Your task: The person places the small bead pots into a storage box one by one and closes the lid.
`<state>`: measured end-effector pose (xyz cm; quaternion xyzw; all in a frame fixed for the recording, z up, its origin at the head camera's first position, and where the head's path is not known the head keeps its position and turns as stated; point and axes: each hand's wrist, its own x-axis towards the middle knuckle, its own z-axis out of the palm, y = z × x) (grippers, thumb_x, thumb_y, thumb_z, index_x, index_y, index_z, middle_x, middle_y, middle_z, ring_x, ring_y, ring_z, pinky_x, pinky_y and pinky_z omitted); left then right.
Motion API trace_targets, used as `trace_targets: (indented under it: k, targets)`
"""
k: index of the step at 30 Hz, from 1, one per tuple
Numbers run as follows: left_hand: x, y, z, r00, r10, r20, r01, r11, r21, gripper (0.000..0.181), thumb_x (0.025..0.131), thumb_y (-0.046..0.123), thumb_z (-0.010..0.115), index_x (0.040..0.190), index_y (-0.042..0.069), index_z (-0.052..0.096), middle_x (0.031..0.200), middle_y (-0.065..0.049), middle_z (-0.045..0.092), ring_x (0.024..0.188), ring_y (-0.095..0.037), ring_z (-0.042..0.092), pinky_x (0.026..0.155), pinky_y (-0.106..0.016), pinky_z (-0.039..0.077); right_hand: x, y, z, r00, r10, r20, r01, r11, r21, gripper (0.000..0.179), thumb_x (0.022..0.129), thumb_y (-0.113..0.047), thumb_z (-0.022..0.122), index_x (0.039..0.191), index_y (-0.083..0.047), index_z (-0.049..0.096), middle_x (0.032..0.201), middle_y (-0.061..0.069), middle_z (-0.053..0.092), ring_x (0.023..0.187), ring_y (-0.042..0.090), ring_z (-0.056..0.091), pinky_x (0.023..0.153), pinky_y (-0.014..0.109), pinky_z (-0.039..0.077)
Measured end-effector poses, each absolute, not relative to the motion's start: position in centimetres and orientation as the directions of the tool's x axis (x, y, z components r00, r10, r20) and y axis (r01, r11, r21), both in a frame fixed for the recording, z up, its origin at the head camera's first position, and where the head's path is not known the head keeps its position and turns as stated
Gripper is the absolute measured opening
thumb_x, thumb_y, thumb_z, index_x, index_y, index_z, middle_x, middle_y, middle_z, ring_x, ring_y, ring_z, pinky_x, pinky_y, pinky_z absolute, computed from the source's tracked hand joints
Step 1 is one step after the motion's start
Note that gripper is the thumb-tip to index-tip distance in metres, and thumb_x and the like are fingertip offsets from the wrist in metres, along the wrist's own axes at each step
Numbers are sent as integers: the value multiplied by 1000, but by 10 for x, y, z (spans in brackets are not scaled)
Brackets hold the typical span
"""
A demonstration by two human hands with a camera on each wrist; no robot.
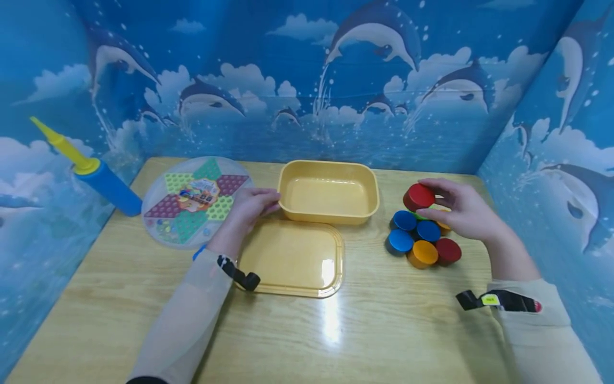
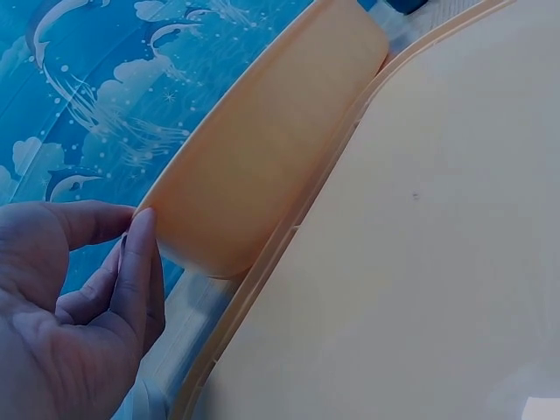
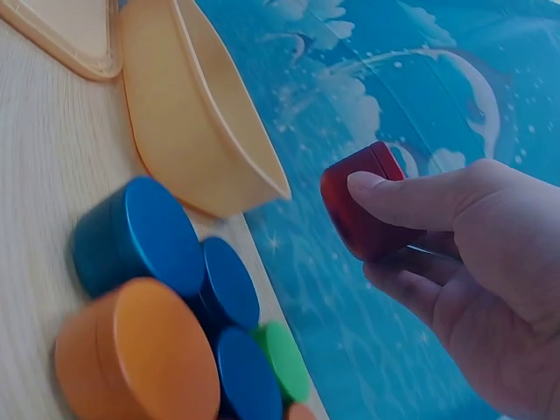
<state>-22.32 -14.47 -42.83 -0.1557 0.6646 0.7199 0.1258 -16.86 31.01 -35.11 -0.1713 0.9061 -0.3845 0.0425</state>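
Note:
My right hand [image 1: 462, 210] grips a small red round tin [image 1: 419, 197] between thumb and fingers, raised above a cluster of similar tins. In the right wrist view the thumb lies across the side of the red tin [image 3: 363, 197]. Below it are several blue tins [image 1: 400, 242], orange tins [image 1: 422, 254], another red tin [image 1: 449, 251] and a partly hidden green one [image 3: 283, 361]. My left hand [image 1: 251, 207] pinches the left rim of a yellow rectangular box [image 1: 328, 217]; the left wrist view shows thumb and fingertip at the rim. Inside, the box holds nothing.
A matching yellow lid [image 1: 292, 258] lies in front of the box. At the left a round Chinese checkers board [image 1: 196, 202] sits partly under my left forearm, beside a blue pump [image 1: 107, 186] with a yellow nozzle. Dolphin-printed cloth [image 1: 307, 80] surrounds the wooden table [image 1: 384, 330].

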Motion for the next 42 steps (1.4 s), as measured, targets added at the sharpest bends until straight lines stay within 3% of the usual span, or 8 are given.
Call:
trace_targets:
  k: [3, 8, 10, 14, 24, 32, 42]
  targets:
    - [-223, -145, -428, -921, -27, -389, -386, -85, 919, 39, 101, 2, 72, 137, -9, 63, 129, -23, 66, 101, -23, 74, 90, -26, 64, -177, 299, -350, -930, -364, 45, -287, 646, -707, 65, 97, -8, 79, 154, 1, 49, 148, 19, 55, 127, 38, 59, 102, 17, 54]
    - [-223, -144, -427, -920, -24, -391, -388, -89, 917, 39, 101, 1, 71, 138, -9, 62, 130, -24, 65, 100, -22, 74, 90, -26, 64, -189, 280, -344, -925, -380, -3, -275, 674, -686, 70, 98, -17, 80, 157, -2, 46, 151, 17, 52, 133, 38, 54, 112, 56, 51]
    - [-223, -144, -427, -919, -24, -393, -390, -87, 917, 39, 101, 1, 71, 138, -9, 62, 130, -24, 65, 96, -20, 75, 89, -26, 64, -194, 273, -343, -918, -396, -2, -288, 670, -685, 68, 98, -18, 80, 156, -2, 47, 149, 15, 53, 132, 37, 54, 111, 60, 51]
    - [-223, -144, -428, -917, -27, -398, -395, -80, 915, 39, 101, 1, 72, 137, -9, 62, 130, -24, 65, 89, -16, 74, 89, -26, 64, -205, 263, -343, -904, -427, 23, -322, 643, -695, 62, 96, -15, 82, 150, -4, 54, 143, 11, 58, 129, 33, 55, 110, 59, 53]
    - [-224, -145, -428, -917, -21, -399, -396, -78, 915, 39, 101, 2, 71, 138, -9, 62, 130, -23, 65, 108, -26, 73, 89, -26, 64, -228, 230, -341, -863, -504, 9, -335, 561, -757, 59, 91, -12, 87, 144, -3, 61, 135, 12, 66, 124, 29, 61, 107, 55, 57]
    - [-223, -143, -430, -918, -30, -396, -392, -100, 915, 37, 100, 0, 71, 135, -12, 63, 125, -24, 65, 88, -17, 74, 87, -26, 65, -248, 200, -342, -824, -567, -2, -361, 528, -769, 61, 91, -7, 85, 146, 3, 58, 137, 16, 64, 127, 33, 59, 108, 57, 55]
    - [-223, -143, -430, -921, -45, -386, -381, -98, 919, 35, 100, 0, 72, 133, -11, 64, 125, -24, 65, 86, -16, 74, 87, -26, 65, -277, 159, -347, -792, -609, -41, -365, 526, -768, 60, 89, -9, 87, 142, 2, 60, 131, 14, 66, 118, 29, 64, 103, 47, 59]
